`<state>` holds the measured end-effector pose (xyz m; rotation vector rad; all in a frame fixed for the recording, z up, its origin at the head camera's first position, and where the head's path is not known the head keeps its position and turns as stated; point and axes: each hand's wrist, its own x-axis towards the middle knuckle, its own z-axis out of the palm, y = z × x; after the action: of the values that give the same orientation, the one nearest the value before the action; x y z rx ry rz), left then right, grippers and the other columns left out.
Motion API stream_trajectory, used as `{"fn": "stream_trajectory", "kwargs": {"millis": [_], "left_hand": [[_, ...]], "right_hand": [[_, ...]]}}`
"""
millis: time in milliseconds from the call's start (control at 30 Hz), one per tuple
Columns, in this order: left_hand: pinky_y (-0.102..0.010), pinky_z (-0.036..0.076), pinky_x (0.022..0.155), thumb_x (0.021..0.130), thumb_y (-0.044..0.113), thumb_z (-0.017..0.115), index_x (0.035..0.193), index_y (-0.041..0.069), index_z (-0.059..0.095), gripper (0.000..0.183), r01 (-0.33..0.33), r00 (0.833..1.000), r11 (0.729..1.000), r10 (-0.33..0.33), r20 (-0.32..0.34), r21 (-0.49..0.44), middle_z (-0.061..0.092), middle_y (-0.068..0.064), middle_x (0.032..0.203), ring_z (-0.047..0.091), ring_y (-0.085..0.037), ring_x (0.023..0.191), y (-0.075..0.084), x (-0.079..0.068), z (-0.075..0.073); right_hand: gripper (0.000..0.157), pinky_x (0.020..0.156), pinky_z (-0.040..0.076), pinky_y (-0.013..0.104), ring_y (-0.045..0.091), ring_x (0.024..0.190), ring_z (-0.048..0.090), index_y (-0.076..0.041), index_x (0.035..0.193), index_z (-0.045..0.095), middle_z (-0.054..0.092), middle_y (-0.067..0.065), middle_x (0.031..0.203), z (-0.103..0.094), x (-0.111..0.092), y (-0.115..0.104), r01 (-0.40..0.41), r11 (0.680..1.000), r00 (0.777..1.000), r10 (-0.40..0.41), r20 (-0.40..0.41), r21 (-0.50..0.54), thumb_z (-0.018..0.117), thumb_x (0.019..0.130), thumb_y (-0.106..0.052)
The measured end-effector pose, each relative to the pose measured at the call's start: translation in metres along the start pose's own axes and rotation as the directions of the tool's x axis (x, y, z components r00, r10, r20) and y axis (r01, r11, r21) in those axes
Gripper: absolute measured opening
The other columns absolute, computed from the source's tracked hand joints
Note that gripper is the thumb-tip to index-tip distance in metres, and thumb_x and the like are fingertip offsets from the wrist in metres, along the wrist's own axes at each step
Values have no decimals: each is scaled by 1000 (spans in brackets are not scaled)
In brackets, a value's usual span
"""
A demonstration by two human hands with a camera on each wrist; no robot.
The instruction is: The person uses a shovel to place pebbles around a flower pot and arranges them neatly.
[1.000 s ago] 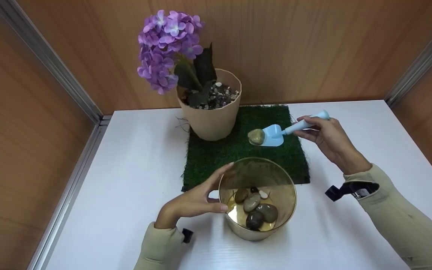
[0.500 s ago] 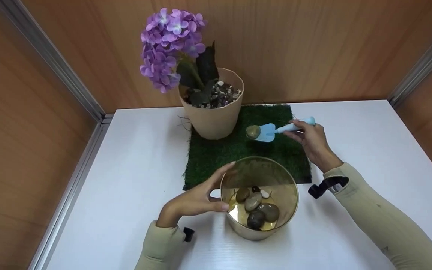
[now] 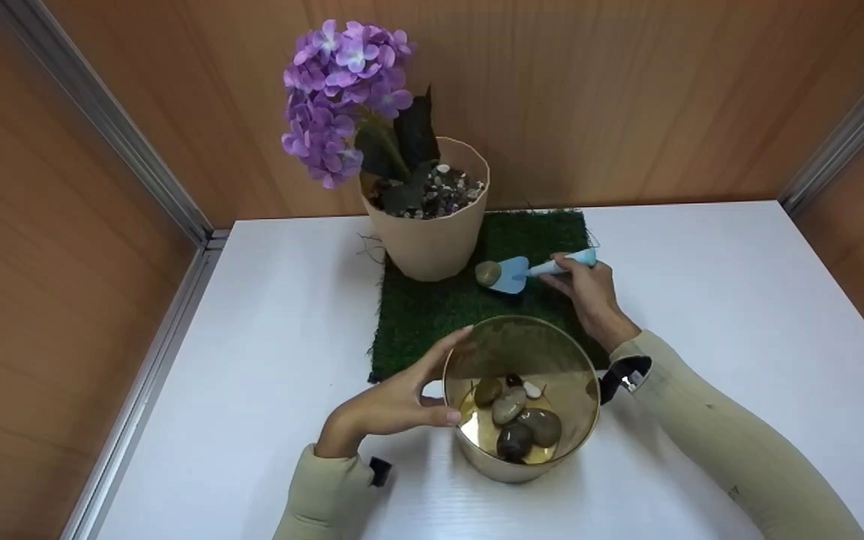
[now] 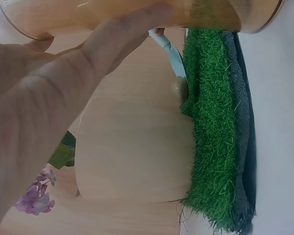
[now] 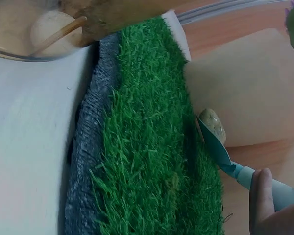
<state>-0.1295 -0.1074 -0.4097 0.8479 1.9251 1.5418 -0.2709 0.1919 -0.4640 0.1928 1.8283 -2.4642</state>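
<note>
I see the right hand (image 3: 591, 294) pinching the trowel (image 3: 522, 274), a stone (image 3: 487, 273) on its blade (image 3: 508, 277) near the pot (image 3: 432, 244); whether the blade touches the mat (image 3: 424, 330), I can't tell. The left hand (image 3: 391, 403) grips the jar (image 3: 503, 471), which my left wrist view cuts off.

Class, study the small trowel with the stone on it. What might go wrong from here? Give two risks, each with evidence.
1. The stone sits near the tip of the light-blue trowel, so a slight tilt by the right hand could roll it onto the artificial grass mat.
2. The loaded tip is close to the beige flowerpot, so a careless swing might knock the pot or dislodge the stone.
</note>
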Motion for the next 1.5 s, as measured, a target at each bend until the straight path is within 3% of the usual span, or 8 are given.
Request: {"fn": "stream_trajectory", "kwargs": {"millis": [333, 667, 900, 1067, 1333, 1500], "left_hand": [[-45, 39, 95, 80, 51, 66, 150, 31, 7, 94, 3, 1000, 1000, -3, -2, 1, 8, 8, 153, 22, -24, 137, -1, 0, 0], [-41, 41, 93, 81, 50, 66, 150, 29, 7, 93, -11, 1000, 1000, 11, 2, 4, 8, 6, 154, 23, -25, 137, -1, 0, 0], [-46, 39, 94, 80, 51, 67, 150, 29, 8, 95, -3, 1000, 1000, 3, -5, 6, 11, 4, 153, 23, -28, 136, 2, -1, 1], [-47, 38, 95, 79, 51, 68, 150, 30, 7, 95, -7, 1000, 1000, 7, -3, 16, 11, 4, 154, 25, -28, 136, -5, 1, 0], [-48, 37, 96, 79, 50, 68, 147, 42, 6, 92, -15, 1000, 998, 16, -16, 60, 12, 18, 151, 26, -17, 135, -29, 6, -2], [-49, 37, 95, 80, 50, 68, 149, 36, 7, 93, -16, 1000, 999, 17, -11, 43, 13, 10, 152, 25, -23, 136, -18, 4, -1]], "right_hand": [[30, 87, 47, 31, 30, 114, 52, 5, 119, 54, 46, 20, 125, 7, -1, 10, 98, 991, 994, -103, -46, -88, 53, 96, -14], [30, 85, 48, 32, 31, 101, 61, 4, 114, 59, 51, 24, 119, -1, -10, 4, 258, 936, 961, -273, -31, -238, 57, 94, -18], [35, 88, 46, 33, 30, 105, 59, 6, 117, 54, 50, 21, 118, -16, -20, -20, 204, 977, 978, -206, -36, -59, 57, 94, -19], [40, 90, 44, 35, 30, 106, 59, 12, 120, 49, 47, 22, 119, -24, -35, -43, 189, 981, 982, -190, 2, 48, 56, 94, -17], [39, 90, 43, 37, 34, 103, 59, 17, 120, 45, 49, 28, 119, -33, -69, -80, 210, 965, 964, -231, 133, 160, 53, 96, -13], [32, 87, 46, 36, 36, 103, 59, 17, 117, 49, 55, 29, 115, -38, -91, -102, 192, 949, 941, -250, 228, 249, 49, 97, -8]]}}
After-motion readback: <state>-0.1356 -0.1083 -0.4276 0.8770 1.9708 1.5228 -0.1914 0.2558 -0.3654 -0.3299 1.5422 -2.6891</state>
